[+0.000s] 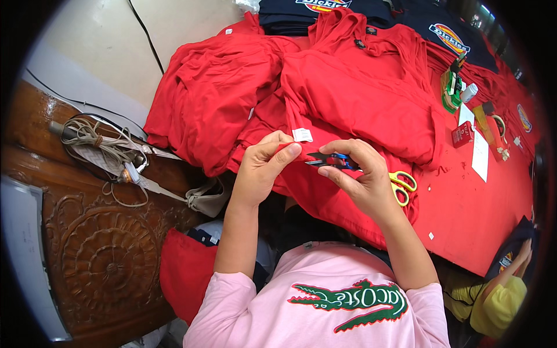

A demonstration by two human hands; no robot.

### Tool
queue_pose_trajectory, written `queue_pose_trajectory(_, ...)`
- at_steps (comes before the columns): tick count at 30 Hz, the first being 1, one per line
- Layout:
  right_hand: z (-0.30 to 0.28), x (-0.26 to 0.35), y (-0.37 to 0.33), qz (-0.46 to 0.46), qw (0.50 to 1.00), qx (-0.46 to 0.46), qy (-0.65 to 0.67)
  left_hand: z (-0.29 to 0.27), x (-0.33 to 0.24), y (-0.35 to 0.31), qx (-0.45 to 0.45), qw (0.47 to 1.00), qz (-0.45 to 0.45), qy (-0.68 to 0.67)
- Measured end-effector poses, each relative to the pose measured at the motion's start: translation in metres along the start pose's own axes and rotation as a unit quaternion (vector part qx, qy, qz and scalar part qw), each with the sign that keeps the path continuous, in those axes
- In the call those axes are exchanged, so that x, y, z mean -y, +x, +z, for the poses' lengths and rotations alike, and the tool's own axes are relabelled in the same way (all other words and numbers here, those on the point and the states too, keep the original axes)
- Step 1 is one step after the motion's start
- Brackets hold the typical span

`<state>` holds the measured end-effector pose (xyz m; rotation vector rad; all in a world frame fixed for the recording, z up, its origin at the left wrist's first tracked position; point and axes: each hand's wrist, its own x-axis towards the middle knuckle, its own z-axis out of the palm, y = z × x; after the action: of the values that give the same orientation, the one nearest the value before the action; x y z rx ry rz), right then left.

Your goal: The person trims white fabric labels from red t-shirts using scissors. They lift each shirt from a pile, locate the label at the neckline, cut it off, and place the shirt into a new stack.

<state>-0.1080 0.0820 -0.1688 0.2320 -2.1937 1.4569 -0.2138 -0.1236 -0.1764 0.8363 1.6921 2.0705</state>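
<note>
Red garments point(354, 98) are heaped over the table in front of me. My left hand point(267, 165) pinches an edge of the red fabric between thumb and fingers, just below a small white label point(302, 135). In my right hand point(362, 177) are thread snips point(333, 161) with dark blades and a blue and red grip. Their blades point left, parted, close to the pinched edge. Whether they touch the cloth I cannot tell. Yellow-handled scissors point(402, 187) lie on the red cloth, right of my right hand and partly covered.
Folded navy shirts point(400, 35) are stacked at the far side. A green tape dispenser point(451, 90), a red box point(462, 134) and a white paper strip point(480, 155) lie at the right. Coiled cable point(98, 136) rests on carved wood point(113, 261) at left. Another person's yellow sleeve point(499, 307) shows lower right.
</note>
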Motion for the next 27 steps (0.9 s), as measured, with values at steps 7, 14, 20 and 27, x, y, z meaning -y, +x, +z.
queue_pose_trajectory(7,0.003,0.004,0.004,0.02,1.0,0.004,0.011,-0.001,0.002,0.0,0.002,0.997,0.028,0.074)
queue_pose_trajectory(14,-0.002,0.002,0.002,0.06,0.998,0.007,0.014,0.0,0.001,0.0,0.0,0.999,0.007,0.048)
queue_pose_trajectory(20,0.004,-0.004,0.004,0.082,0.989,-0.103,0.069,0.006,-0.003,0.0,-0.022,0.999,-0.023,0.017)
queue_pose_trajectory(27,0.022,-0.006,0.007,-0.025,0.992,0.024,0.123,0.006,0.008,0.003,-0.027,0.999,-0.021,-0.017)
